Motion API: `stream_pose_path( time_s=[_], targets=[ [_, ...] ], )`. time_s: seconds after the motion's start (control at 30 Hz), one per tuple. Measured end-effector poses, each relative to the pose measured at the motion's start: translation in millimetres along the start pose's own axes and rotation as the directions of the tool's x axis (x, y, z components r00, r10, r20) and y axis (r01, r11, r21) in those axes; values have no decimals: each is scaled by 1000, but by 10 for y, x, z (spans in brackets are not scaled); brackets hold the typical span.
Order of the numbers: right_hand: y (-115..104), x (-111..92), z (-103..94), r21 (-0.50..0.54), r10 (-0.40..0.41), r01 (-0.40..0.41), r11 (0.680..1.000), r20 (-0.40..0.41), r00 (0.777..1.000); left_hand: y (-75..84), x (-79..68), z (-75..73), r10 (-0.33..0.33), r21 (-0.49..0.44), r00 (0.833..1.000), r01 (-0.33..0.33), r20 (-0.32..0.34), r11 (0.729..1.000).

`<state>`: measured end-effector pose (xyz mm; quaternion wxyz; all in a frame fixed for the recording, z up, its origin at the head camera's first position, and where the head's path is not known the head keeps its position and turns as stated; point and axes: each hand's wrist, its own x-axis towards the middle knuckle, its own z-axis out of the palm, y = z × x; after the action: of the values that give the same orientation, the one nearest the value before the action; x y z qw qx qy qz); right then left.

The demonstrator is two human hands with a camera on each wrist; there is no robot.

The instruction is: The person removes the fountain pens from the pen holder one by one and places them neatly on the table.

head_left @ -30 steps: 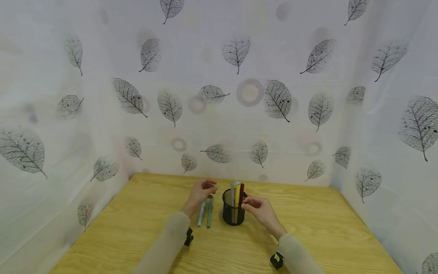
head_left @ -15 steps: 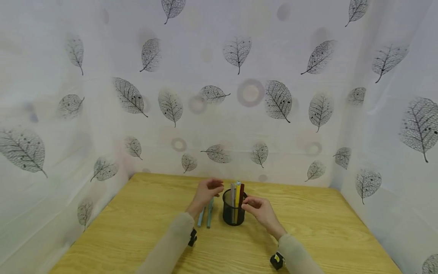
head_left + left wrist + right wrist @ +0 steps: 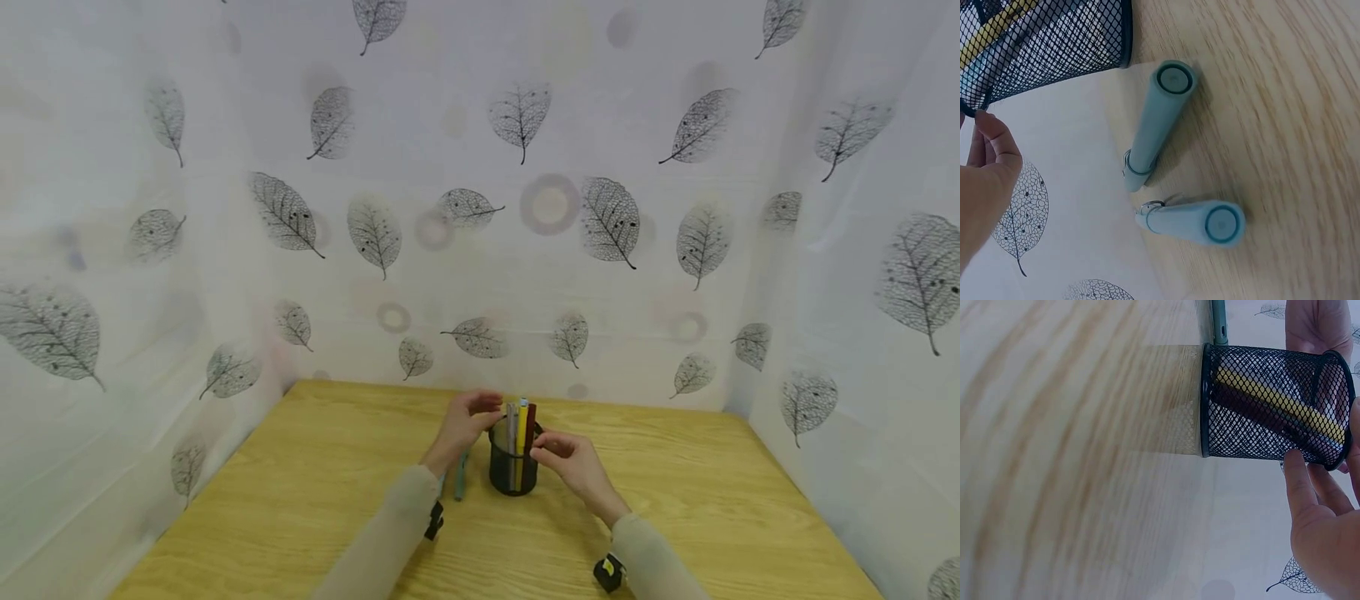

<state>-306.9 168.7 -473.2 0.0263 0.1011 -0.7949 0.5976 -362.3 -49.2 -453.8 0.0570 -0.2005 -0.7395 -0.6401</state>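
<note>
A black mesh pen holder [image 3: 513, 475] stands upright on the table, with a yellow pen [image 3: 521, 429], a dark red pen [image 3: 530, 425] and a greyish pen [image 3: 512, 427] in it. At its right side my right hand [image 3: 573, 467] holds the holder near the rim; the thumb lies against the mesh in the right wrist view. My left hand [image 3: 461, 429] is at the left of the rim, its fingertip touching the rim in the left wrist view. Beneath the left arm lie a green pen [image 3: 1161, 119] and a light blue pen [image 3: 1194, 222], side by side.
The wooden table [image 3: 300, 500] meets a pale curtain [image 3: 465, 275] printed with leaves at the back and both sides. Small black wrist cameras sit on the left sleeve [image 3: 375, 542] and the right sleeve [image 3: 656, 554].
My left hand has moved right, from above the two lying pens to the holder's rim. The right hand has stayed at the holder, which stands where it was.
</note>
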Motion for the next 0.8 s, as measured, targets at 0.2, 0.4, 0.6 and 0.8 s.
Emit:
stream_pose_path(
  time_s=[0.2, 0.4, 0.6, 0.8],
  targets=[
    [8, 9, 8, -3, -2, 2, 1000, 6, 1000, 9, 15, 28, -8, 54, 1000, 7, 25, 999],
    [10, 9, 17, -12, -2, 2, 1000, -3, 1000, 13, 38, 53, -52, 70, 998, 49, 43, 996],
    [11, 8, 21, -11, 0, 0, 1000, -10, 1000, -7, 53, 69, -61, 82, 996, 56, 60, 995],
    [-2, -2, 9, 8, -6, 5, 1000, 14, 1000, 6, 24, 84, -43, 90, 998, 38, 50, 995]
  ],
)
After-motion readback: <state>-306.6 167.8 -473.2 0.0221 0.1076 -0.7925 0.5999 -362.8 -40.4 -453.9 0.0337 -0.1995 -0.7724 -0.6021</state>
